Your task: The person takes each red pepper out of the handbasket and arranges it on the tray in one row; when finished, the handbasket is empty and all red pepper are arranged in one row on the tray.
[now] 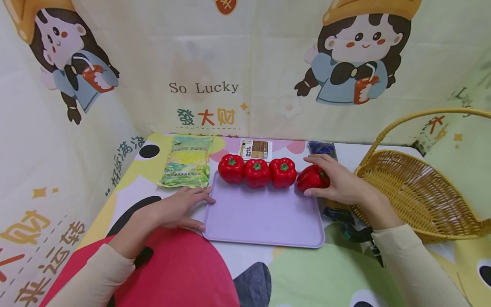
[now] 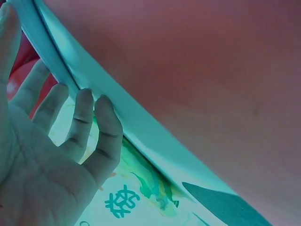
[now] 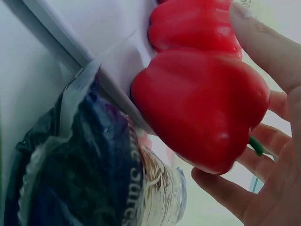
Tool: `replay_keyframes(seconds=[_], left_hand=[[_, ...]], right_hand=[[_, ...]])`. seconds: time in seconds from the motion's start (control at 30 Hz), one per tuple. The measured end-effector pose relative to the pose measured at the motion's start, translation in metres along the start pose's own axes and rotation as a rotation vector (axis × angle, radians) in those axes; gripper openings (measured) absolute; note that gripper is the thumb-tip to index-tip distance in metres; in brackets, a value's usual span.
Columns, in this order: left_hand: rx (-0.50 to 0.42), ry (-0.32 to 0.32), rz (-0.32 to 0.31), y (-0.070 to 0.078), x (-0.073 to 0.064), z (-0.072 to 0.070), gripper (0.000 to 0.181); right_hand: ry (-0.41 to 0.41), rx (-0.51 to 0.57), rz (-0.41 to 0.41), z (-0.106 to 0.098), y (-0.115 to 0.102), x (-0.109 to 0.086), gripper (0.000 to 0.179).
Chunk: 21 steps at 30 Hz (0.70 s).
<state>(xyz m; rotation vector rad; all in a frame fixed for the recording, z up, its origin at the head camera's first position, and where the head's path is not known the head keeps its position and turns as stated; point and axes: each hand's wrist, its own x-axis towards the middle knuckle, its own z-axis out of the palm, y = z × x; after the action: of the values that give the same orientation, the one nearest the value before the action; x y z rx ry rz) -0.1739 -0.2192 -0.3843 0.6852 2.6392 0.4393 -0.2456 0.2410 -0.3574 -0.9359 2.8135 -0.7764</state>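
Note:
Several red bell peppers stand in a row along the far edge of a lilac tray [image 1: 264, 221]. My right hand [image 1: 337, 177] holds the rightmost bell pepper [image 1: 312, 178] at the tray's far right corner, thumb on the near side and fingers on the far side. In the right wrist view this bell pepper [image 3: 197, 103] lies tilted, its green stem facing the palm, right beside its neighbour. My left hand [image 1: 180, 209] rests at the tray's left edge with fingers spread. In the left wrist view its fingertips [image 2: 104, 103] lie along the rim.
A wicker basket [image 1: 414, 192] with a tall handle stands at right. A green-yellow packet [image 1: 188, 162] lies left of the tray, a small labelled pack [image 1: 256, 149] behind the peppers. Dark packaging [image 3: 80, 160] sits by the tray's right side, a blue bag [image 1: 322, 148] behind.

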Motion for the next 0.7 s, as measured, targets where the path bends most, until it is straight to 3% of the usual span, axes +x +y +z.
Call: replay_keyframes(seconds=[0.4, 0.7], left_hand=[[-0.008, -0.004, -0.004, 0.000, -0.003, 0.000, 0.075], [-0.009, -0.004, 0.000, 0.001, -0.004, -0.001, 0.077]], right_hand=[[-0.005, -0.057, 0.061, 0.000, -0.006, 0.003, 0.078], [-0.069, -0.100, 0.062, -0.004, -0.011, 0.005, 0.087]])
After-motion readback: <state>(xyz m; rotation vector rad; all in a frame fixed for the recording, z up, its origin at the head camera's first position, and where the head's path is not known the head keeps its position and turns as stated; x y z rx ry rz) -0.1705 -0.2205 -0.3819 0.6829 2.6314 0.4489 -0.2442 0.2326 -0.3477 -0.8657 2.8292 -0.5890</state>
